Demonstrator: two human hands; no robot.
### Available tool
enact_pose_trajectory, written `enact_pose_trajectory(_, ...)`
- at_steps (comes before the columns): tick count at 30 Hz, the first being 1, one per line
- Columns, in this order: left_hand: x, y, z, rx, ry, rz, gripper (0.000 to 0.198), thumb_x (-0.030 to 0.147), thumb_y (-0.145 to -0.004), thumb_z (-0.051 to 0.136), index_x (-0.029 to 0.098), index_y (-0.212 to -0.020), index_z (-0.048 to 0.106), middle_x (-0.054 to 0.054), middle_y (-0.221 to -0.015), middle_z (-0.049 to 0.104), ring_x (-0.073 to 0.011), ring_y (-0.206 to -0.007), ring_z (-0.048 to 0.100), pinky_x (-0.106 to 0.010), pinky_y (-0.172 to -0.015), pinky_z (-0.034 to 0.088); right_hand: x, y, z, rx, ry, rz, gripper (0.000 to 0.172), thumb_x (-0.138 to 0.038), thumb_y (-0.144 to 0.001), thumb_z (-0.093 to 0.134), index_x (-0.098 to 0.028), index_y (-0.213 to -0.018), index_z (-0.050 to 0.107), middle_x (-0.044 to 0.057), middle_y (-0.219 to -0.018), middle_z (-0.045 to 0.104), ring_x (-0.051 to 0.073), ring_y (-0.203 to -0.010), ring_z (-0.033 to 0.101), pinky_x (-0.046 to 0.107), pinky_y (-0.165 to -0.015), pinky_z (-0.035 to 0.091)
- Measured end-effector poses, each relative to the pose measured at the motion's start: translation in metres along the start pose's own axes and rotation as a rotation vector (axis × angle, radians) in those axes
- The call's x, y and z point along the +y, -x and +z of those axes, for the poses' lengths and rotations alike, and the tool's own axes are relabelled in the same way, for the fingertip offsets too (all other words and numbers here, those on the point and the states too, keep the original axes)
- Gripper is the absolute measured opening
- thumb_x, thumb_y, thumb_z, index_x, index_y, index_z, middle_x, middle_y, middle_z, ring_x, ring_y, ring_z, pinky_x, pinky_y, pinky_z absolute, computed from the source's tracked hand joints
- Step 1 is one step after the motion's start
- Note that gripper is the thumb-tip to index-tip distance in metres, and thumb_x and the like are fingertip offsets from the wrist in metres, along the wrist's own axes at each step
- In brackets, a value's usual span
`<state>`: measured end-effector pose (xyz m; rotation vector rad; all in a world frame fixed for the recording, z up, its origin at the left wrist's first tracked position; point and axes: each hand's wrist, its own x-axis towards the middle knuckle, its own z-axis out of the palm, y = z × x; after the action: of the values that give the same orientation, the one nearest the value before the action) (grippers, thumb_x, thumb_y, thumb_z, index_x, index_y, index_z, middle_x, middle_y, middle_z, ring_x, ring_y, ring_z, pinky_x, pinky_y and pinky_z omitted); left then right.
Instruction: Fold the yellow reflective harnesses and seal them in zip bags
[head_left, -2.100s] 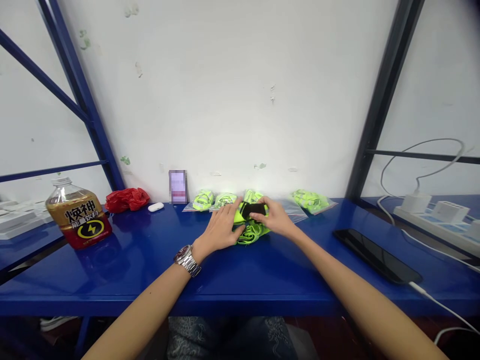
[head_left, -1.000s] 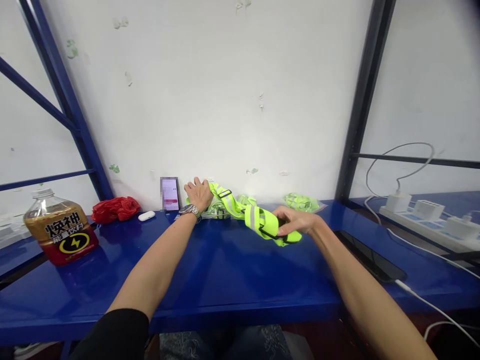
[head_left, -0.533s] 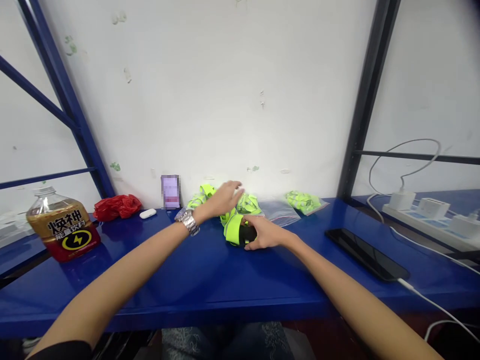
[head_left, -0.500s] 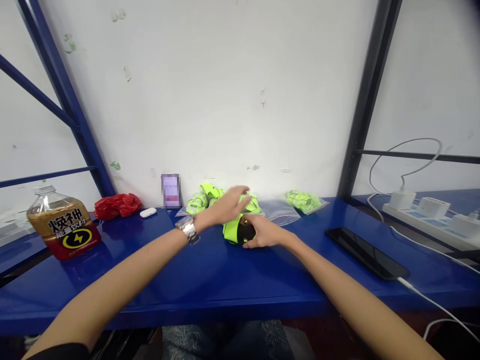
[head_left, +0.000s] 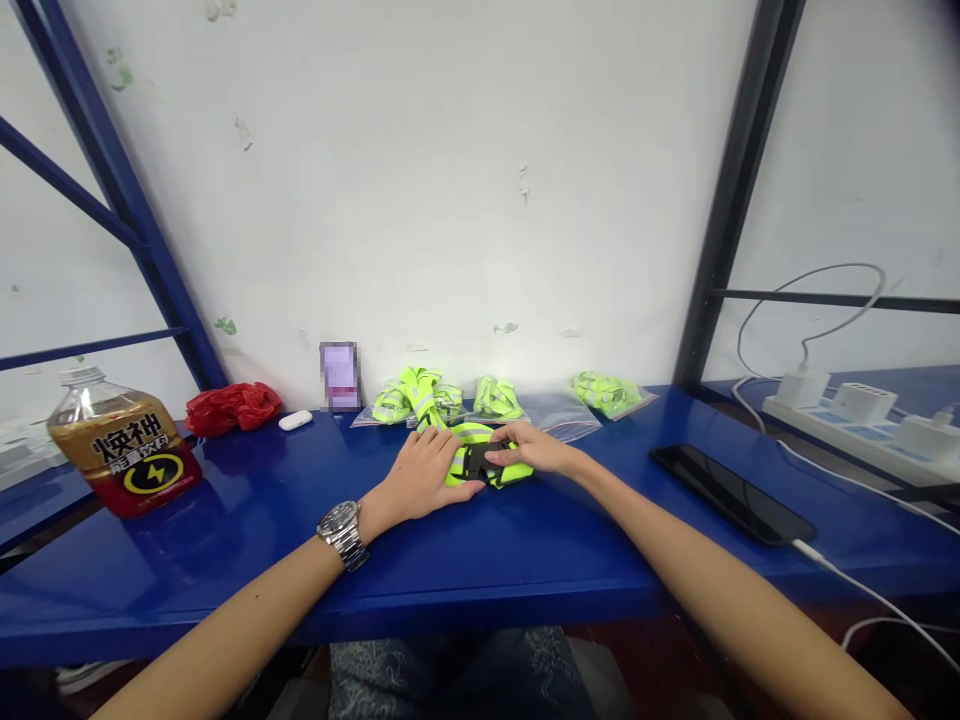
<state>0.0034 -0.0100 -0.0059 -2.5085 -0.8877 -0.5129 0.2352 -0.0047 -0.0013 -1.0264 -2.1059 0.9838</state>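
Observation:
A fluorescent yellow-green reflective belt [head_left: 514,474] lies bunched on the blue table, its black plastic buckle [head_left: 475,463] facing me. My left hand [head_left: 421,474], with a metal watch on the wrist, is closed over the belt's left side, thumb along the buckle's lower edge. From the right, my right hand [head_left: 534,450] grips the buckle's right end, thumb in front. Part of the belt is hidden by my fingers. Just behind, a loose yellow-green strap [head_left: 421,386] lies over bagged bundles, and another bagged bundle [head_left: 496,397] sits beside it.
A drink bottle [head_left: 124,445], a red plastic bag [head_left: 232,408] and a white case [head_left: 295,420] are on the left. A propped phone [head_left: 340,376] leans at the wall. Rightward are a bagged bundle [head_left: 606,393], a cabled black phone [head_left: 731,492] and a power strip [head_left: 847,425].
My left hand has come down from above onto the belt's left side. The belt is turned so its black buckle shows, and my right hand has shifted slightly right and up.

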Motion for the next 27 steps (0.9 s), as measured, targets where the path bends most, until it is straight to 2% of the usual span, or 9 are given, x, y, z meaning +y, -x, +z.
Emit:
enact_pose_trajectory(3,0.006,-0.002,0.003,0.023,0.011,-0.015,0.055,0.065,-0.076,0.054,0.016,-0.101,0.056,-0.010,-0.105,0.060,-0.0272,-0.096,0.050,-0.039,-0.082,0.039,0.005,-0.001,0.003,0.050,-0.188,0.037,0.037,-0.048,-0.071,0.069,-0.012,-0.076,0.066,0.001,-0.068,0.060,0.012,-0.063,0.049,0.024,-0.060,0.035)
enact_pose_trajectory(6,0.008,-0.003,0.006,0.042,0.005,0.003,0.045,0.055,-0.074,0.061,0.016,-0.097,0.056,-0.011,-0.104,0.060,-0.0281,-0.098,0.050,-0.040,-0.083,0.038,0.006,0.000,0.005,0.051,-0.337,0.108,0.038,-0.047,-0.067,0.072,-0.012,-0.077,0.066,0.002,-0.070,0.062,0.013,-0.062,0.051,0.025,-0.060,0.037)
enact_pose_trajectory(8,0.007,-0.004,0.007,0.044,-0.015,0.009,0.041,0.048,-0.074,0.063,0.016,-0.097,0.056,-0.011,-0.102,0.059,-0.0279,-0.097,0.050,-0.039,-0.084,0.038,0.004,0.001,0.005,0.033,-0.330,0.122,0.037,-0.047,-0.070,0.068,-0.012,-0.079,0.066,0.003,-0.071,0.063,0.013,-0.063,0.051,0.026,-0.061,0.038)
enact_pose_trajectory(10,0.007,-0.004,0.007,0.037,-0.054,0.013,0.038,0.044,-0.073,0.064,0.015,-0.096,0.055,-0.010,-0.098,0.060,-0.0275,-0.095,0.051,-0.039,-0.083,0.038,-0.003,0.003,0.005,0.034,-0.157,0.063,0.033,-0.044,-0.074,0.063,-0.012,-0.083,0.066,0.004,-0.074,0.063,0.015,-0.066,0.053,0.027,-0.063,0.039)
enact_pose_trajectory(12,0.007,-0.004,0.007,0.039,-0.099,0.018,0.035,0.044,-0.073,0.065,0.016,-0.093,0.055,-0.009,-0.093,0.060,-0.0272,-0.091,0.051,-0.039,-0.080,0.038,-0.012,0.005,0.007,0.086,0.158,-0.052,0.029,-0.037,-0.075,0.063,-0.013,-0.091,0.066,0.005,-0.082,0.064,0.017,-0.074,0.054,0.030,-0.070,0.040)
enact_pose_trajectory(14,0.009,-0.004,0.008,0.059,-0.135,0.026,0.034,0.045,-0.075,0.064,0.016,-0.090,0.055,-0.009,-0.088,0.059,-0.0268,-0.087,0.052,-0.039,-0.077,0.037,-0.021,0.008,0.011,0.144,0.479,-0.141,0.033,-0.029,-0.071,0.065,-0.016,-0.102,0.065,0.006,-0.091,0.064,0.021,-0.084,0.054,0.032,-0.076,0.040)
enact_pose_trajectory(17,0.010,-0.005,0.008,0.104,-0.174,0.042,0.032,0.046,-0.077,0.061,0.016,-0.087,0.055,-0.008,-0.084,0.059,-0.0263,-0.084,0.052,-0.040,-0.074,0.036,-0.030,0.009,0.020,0.212,0.767,-0.147,0.034,-0.026,-0.070,0.064,-0.017,-0.102,0.065,0.009,-0.094,0.060,0.024,-0.090,0.053,0.034,-0.077,0.040)
enact_pose_trajectory(21,0.009,-0.005,0.008,0.121,-0.212,0.062,0.035,0.050,-0.077,0.062,0.016,-0.085,0.054,-0.009,-0.082,0.059,-0.0272,-0.083,0.053,-0.040,-0.072,0.035,-0.031,0.009,0.026,0.242,0.891,-0.108,0.022,-0.029,-0.075,0.062,-0.014,-0.092,0.064,0.010,-0.090,0.057,0.023,-0.087,0.053,0.032,-0.074,0.040)
enact_pose_trajectory(27,0.005,-0.006,0.005,0.093,-0.235,0.069,0.040,0.053,-0.076,0.064,0.015,-0.087,0.055,-0.010,-0.085,0.059,-0.0281,-0.085,0.053,-0.040,-0.073,0.034,-0.033,0.011,0.023,0.189,0.949,-0.133,0.020,-0.024,-0.080,0.057,-0.014,-0.098,0.061,0.011,-0.093,0.057,0.020,-0.078,0.056,0.031,-0.069,0.041)
